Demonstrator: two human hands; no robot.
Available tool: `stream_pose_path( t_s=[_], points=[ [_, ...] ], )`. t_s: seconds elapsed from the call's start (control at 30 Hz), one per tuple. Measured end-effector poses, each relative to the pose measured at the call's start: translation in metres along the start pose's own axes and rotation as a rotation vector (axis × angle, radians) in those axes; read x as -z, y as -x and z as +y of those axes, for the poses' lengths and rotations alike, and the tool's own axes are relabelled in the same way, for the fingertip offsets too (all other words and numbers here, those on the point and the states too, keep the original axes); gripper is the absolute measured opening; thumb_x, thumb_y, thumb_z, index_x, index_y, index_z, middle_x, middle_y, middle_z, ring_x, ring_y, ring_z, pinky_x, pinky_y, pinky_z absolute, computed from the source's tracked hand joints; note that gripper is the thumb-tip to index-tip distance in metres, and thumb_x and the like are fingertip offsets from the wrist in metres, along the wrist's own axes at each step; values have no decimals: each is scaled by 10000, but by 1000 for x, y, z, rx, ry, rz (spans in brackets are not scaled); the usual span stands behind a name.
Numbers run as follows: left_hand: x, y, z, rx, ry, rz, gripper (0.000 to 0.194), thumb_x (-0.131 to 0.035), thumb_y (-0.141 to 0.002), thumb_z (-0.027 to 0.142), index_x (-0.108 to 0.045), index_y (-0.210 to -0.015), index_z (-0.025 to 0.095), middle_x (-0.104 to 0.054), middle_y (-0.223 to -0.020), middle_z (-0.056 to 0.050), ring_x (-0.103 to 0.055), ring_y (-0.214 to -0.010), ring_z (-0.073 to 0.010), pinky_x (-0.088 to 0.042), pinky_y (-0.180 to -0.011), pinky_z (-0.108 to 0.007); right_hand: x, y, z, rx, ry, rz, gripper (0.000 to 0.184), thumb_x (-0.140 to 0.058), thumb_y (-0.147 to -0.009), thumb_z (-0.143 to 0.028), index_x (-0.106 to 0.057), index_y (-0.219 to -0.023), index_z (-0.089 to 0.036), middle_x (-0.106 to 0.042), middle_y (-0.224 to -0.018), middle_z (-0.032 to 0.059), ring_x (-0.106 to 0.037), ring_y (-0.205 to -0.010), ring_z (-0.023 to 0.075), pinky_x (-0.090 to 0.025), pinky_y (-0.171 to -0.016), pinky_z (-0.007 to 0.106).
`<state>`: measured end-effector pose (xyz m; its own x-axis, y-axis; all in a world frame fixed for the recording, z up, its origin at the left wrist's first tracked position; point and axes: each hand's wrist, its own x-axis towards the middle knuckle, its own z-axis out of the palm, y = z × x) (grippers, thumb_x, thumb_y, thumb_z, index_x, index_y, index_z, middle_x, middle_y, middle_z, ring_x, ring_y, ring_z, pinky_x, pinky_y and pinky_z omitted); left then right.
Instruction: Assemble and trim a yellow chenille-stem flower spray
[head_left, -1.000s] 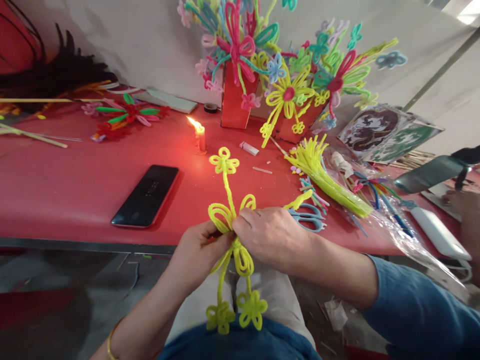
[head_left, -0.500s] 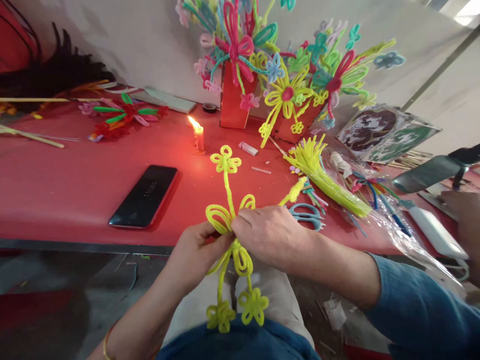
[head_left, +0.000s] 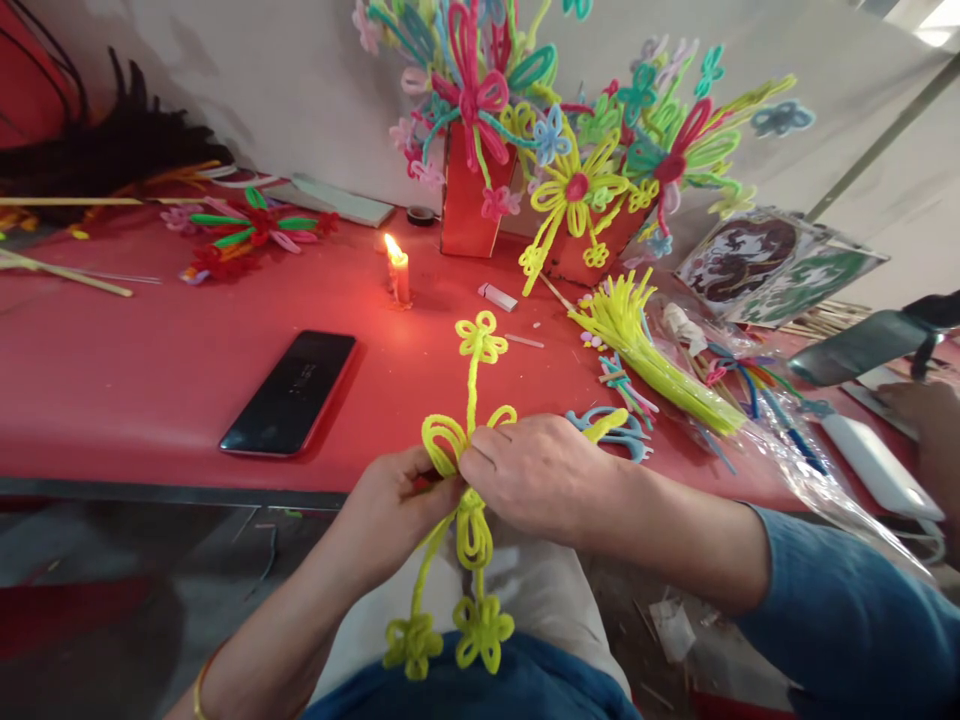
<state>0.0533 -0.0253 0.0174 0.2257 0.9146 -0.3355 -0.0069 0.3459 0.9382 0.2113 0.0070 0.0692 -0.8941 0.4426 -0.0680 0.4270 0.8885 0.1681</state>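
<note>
Between both hands, over my lap, is a yellow pipe-cleaner flower (head_left: 474, 535) with looped petals. One small blossom on a twisted stem points up from it, and two more hang below. My left hand (head_left: 401, 500) pinches its centre from the left with thumb and fingers. From the right, my right hand (head_left: 536, 470) is closed on the same centre, its fingertips meeting the left ones. A fuzzy yellow end sticks out behind the right hand, over blue scissors (head_left: 626, 432) on the table. The exact grip point is hidden by the fingers.
A lit candle (head_left: 400, 280) burns on the red table (head_left: 150, 370), behind a phone (head_left: 291, 392). A lighter (head_left: 498, 297), a yellow pipe-cleaner bundle (head_left: 660, 355) and red vases (head_left: 471, 205) of pipe-cleaner flowers stand or lie beyond. Another person's hand (head_left: 926, 415) is at far right.
The flower has turned in my fingers: its upper blossom has swung right and lower, and the two hanging blossoms have shifted left. Both hands keep their grip.
</note>
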Motion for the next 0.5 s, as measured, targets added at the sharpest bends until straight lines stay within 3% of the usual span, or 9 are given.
stream_pose_path(
  t_s=[0.5],
  points=[
    [2,3,1,25,-33,-129,166,-650,-645,232,-681,-782,143,-667,-677,-11,-582,-673,-163,-437,-629,-245,2,1,-2,83,-22,-12,134,-336,-878,-129,-465,-847,-152,-574,-736,31,-509,-567,127,-272,-408,260]
  ],
)
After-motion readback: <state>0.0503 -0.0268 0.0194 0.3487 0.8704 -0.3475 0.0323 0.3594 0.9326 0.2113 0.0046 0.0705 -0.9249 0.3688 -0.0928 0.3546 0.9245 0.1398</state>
